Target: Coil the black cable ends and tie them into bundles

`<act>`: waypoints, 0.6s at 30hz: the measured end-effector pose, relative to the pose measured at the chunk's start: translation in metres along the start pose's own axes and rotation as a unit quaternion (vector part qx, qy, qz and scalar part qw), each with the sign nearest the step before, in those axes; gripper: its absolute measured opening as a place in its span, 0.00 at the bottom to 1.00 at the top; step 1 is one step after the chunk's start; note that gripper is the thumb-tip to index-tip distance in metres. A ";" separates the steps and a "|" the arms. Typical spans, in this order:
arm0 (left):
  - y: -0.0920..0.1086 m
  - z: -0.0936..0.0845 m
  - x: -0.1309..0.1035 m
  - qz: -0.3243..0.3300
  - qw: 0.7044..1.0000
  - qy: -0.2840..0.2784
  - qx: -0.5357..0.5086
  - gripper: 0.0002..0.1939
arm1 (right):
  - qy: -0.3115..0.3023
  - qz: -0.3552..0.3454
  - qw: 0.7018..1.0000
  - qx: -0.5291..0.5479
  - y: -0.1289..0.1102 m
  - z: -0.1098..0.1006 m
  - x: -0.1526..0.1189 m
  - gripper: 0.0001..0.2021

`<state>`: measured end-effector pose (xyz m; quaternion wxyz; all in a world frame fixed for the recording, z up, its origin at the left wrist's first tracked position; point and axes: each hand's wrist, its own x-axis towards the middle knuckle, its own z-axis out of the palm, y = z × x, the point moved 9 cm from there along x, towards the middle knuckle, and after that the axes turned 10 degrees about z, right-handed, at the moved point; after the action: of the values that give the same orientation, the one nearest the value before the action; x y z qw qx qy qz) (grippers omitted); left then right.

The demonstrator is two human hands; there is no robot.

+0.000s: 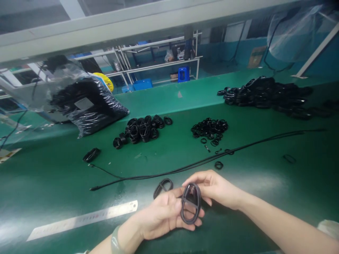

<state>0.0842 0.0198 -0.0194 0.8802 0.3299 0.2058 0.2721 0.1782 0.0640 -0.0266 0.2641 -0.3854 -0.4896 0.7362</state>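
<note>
A small oval coil of black cable [198,203], with a band across its middle, is held up between my two hands. My left hand [165,213] grips its left side, thumb in front and fingers behind. My right hand [215,188] is closed at the coil's upper right edge, its fingertips partly hidden behind it. Just beyond my left hand lies a second banded coil [158,189], its lower part covered by the hand. A long black cable [164,174] stretches across the green table behind both hands.
A steel ruler [87,219] lies front left. Farther back are stacked cable coils [144,130], a heap of small black bands [210,127], a bigger dark pile [261,92] and a filled plastic bag [92,106]. One coil [91,154] sits alone at left.
</note>
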 end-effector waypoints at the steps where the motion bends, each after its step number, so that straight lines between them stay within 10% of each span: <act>1: 0.000 0.000 0.000 0.004 1.000 -0.001 0.000 0.27 | 0.010 -0.012 1.000 -0.005 -0.003 -0.001 -0.001 0.17; 6: 0.009 -0.018 0.003 0.058 0.994 0.074 0.051 0.47 | 0.159 -0.114 0.981 -0.003 -0.022 -0.027 -0.015 0.14; 18: 0.009 -0.026 0.010 0.114 0.984 0.079 0.114 0.39 | 0.040 -0.077 0.985 -0.147 -0.015 0.010 -0.010 0.12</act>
<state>0.0744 0.0437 -0.0324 0.7809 0.4270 0.2654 0.3708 0.1762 0.0571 -0.0073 0.2797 -0.4101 -0.6095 0.6181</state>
